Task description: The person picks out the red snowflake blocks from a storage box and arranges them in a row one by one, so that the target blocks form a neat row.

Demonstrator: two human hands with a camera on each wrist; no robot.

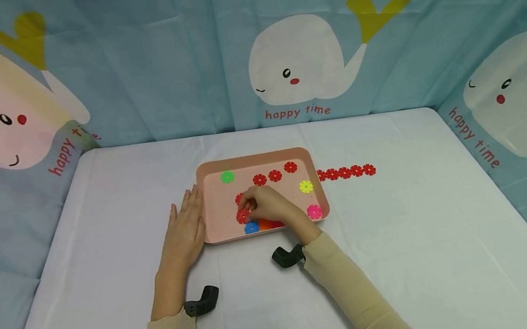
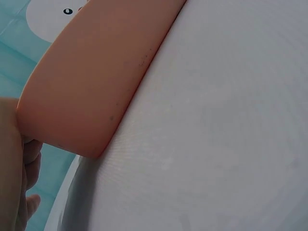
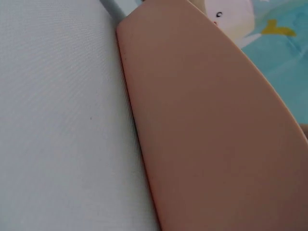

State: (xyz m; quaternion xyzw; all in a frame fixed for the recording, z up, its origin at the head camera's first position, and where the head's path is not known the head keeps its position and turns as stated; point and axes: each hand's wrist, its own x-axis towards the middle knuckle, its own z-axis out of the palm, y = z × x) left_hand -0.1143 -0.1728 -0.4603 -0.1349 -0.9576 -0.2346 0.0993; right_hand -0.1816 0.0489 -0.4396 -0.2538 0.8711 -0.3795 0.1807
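Observation:
My left hand (image 1: 186, 237) lies with straight fingers along the left side of a pink tray (image 1: 216, 212). In the left wrist view, the left hand (image 2: 10, 168) shows at the tray's corner. Over the tray's lower middle, my right hand (image 1: 269, 205) has its fingers curled and pinches a red notched disc (image 1: 242, 217). Another red disc (image 1: 238, 198) shows just behind those fingertips, partly covered. A blue disc (image 1: 251, 227) and an orange disc (image 1: 266, 225) lie below the hand by the near wall. The tray wall (image 3: 202, 110) hides the right fingers in the right wrist view.
More red discs (image 1: 275, 175) lie near the tray's back, with a green disc (image 1: 228, 177) at left. Yellow (image 1: 306, 187) and pink (image 1: 314, 212) discs lie at right. A row of joined red discs (image 1: 344, 173) extends right from the tray on the white table (image 1: 422, 255).

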